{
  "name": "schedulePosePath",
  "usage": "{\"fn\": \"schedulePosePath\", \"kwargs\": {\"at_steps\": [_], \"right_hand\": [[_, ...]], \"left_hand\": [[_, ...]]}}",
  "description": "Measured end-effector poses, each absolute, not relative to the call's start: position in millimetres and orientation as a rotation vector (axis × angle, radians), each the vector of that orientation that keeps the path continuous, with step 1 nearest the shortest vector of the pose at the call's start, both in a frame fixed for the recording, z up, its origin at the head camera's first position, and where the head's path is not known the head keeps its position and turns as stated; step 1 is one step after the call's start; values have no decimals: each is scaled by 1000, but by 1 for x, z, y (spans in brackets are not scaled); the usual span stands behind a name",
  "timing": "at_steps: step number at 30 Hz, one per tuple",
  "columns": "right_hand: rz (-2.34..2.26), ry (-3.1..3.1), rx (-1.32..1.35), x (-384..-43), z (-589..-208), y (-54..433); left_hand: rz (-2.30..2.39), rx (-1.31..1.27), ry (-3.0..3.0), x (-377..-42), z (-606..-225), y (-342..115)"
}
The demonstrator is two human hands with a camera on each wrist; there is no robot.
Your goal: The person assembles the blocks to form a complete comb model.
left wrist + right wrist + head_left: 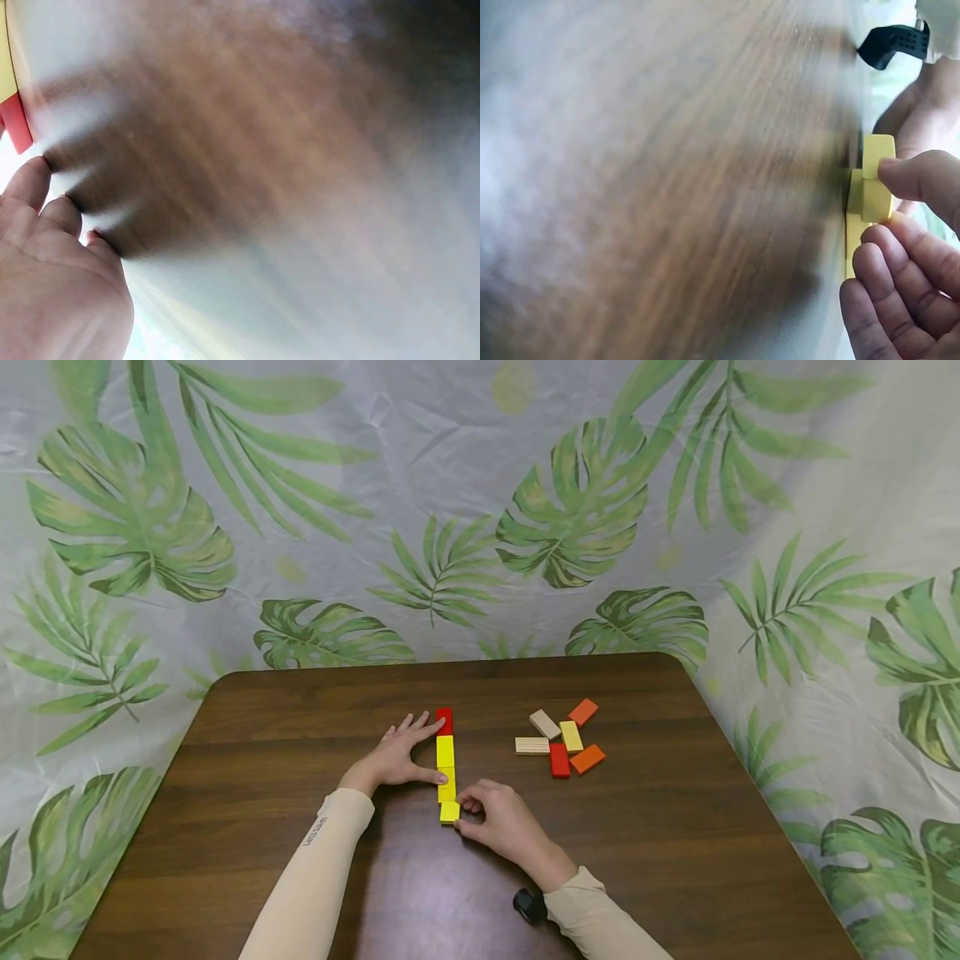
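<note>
A straight row on the table is made of a red block (445,720) at the far end and yellow blocks (446,751) nearer. My left hand (395,757) spreads along its left side, index fingertip on the red block and thumb on a yellow one. At the near end, the right hand (504,822) pinches another yellow block (450,812) between thumb and fingers. In the right wrist view, this yellow block (876,199) stands higher than those behind it; whether it touches them I cannot tell. The left wrist view catches the red block (15,124) at its edge.
Right of the row lies a loose group: orange blocks (587,758), a red block (559,761), a pale yellow block (572,737) and plain wooden blocks (532,746). A black wrist strap (529,906) sits by the right sleeve. Leaf-print cloth (442,485) hangs behind the brown table (300,710).
</note>
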State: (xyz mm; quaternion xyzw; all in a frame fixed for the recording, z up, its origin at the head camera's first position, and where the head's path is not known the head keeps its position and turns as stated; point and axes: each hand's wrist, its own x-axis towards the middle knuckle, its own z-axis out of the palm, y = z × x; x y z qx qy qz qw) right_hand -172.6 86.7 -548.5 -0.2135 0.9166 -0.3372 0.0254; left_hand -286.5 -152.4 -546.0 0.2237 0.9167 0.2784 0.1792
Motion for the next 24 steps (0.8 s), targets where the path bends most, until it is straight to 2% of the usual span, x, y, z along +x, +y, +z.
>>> {"fn": "schedulePosePath", "kwargs": {"at_steps": [24], "right_hand": [[-907, 2865, -712, -177, -547, 80]], "left_hand": [[794, 637, 2595, -288, -549, -153]]}}
